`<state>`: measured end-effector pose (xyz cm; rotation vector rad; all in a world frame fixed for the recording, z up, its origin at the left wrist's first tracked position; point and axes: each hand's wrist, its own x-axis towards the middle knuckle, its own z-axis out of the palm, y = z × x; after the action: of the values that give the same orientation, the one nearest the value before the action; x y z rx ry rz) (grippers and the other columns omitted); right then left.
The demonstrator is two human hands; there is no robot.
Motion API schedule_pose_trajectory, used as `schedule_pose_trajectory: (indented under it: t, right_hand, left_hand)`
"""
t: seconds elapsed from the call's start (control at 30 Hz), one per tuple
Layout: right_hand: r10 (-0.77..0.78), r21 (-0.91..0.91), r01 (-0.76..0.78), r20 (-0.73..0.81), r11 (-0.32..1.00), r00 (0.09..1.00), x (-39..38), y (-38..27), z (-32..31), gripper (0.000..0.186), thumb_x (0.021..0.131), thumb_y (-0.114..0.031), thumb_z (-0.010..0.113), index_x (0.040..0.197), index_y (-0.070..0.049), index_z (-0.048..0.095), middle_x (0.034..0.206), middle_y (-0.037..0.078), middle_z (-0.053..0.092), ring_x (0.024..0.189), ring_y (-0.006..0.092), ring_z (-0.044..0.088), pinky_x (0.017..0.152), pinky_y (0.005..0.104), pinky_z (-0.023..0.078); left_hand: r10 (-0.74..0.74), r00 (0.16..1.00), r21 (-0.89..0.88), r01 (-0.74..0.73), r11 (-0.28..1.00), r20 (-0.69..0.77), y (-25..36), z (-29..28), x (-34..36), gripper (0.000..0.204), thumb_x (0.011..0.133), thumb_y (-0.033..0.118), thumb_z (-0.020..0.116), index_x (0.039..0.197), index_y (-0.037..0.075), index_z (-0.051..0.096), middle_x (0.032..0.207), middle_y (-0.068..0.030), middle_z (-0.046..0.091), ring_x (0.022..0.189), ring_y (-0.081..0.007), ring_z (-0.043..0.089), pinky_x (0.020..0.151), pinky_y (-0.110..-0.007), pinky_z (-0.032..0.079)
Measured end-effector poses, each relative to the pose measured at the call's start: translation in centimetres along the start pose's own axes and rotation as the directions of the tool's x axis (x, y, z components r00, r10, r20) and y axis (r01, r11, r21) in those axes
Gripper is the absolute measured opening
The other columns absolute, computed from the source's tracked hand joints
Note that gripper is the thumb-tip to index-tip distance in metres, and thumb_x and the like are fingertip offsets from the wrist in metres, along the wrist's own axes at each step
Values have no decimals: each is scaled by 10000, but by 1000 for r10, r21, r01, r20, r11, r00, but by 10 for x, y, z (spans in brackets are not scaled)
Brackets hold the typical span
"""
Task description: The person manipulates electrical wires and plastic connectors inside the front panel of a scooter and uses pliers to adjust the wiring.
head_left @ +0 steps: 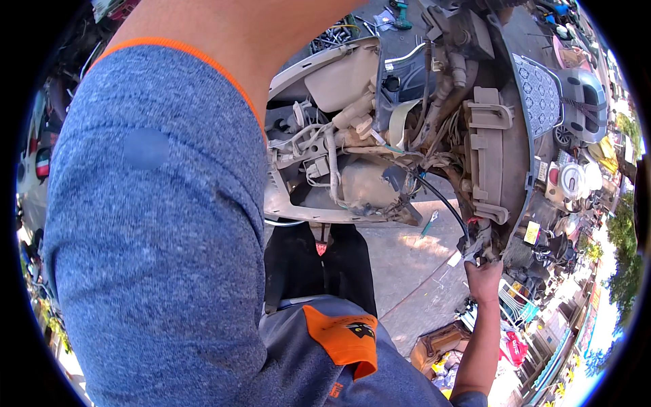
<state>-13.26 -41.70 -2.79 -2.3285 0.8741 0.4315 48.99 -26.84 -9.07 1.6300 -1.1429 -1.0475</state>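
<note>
A partly stripped scooter (pixel 369 183) fills the middle, with exposed wiring, hoses, a grey inner panel (pixel 488 163) and a black cable (pixel 444 203). My right hand (pixel 483 277) reaches up from the lower right to the grimy bracket (pixel 483 241) at that panel's lower end, fingers closed on it beside the cable's end. My left arm (pixel 230 41), in a blue sleeve with orange trim, stretches across the upper left and out past the top edge; I cannot see that hand.
A green cordless drill (pixel 401 17) and loose tools (pixel 336 37) lie beyond the scooter; a green-handled tool (pixel 428 224) is on the pavement (pixel 413 292) below. A silver car (pixel 583 102), parked machines and piled goods crowd the right. A wooden item (pixel 430 346) sits at bottom right.
</note>
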Motion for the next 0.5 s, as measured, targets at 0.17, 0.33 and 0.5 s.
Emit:
schedule_pose_trajectory:
  t: [0.17, 0.33, 0.5]
  right_hand:
    - [16, 82, -14, -23, 997, 1000, -1, 1, 3, 608, 840, 91, 770, 1413, 32, 575, 1351, 133, 703, 1240, 227, 671, 1085, 355, 516]
    - [42, 145, -43, 8, 989, 999, -1, 11, 3, 626, 876, 101, 764, 1455, 24, 537, 1403, 125, 675, 1271, 227, 662, 1111, 368, 517]
    - [-21, 144, 31, -74, 989, 997, -3, -8, 10, 469, 887, 126, 704, 1343, 38, 642, 1288, 91, 719, 1163, 187, 691, 1039, 340, 539]
  left_hand:
    - [46, 999, -10, -45, 999, 7, -6, 0, -1, 291, 978, 337, 729, 1096, 87, 820, 928, -71, 761, 731, -187, 672, 598, -399, 541]
    - [74, 997, -18, -74, 997, 9, -11, 1, -1, 291, 967, 338, 739, 1099, 93, 823, 922, -70, 759, 723, -188, 669, 591, -398, 538]
    - [86, 996, -22, -86, 996, 2, -15, -1, -2, 291, 957, 339, 748, 1103, 99, 825, 916, -69, 756, 715, -189, 665, 584, -397, 535]
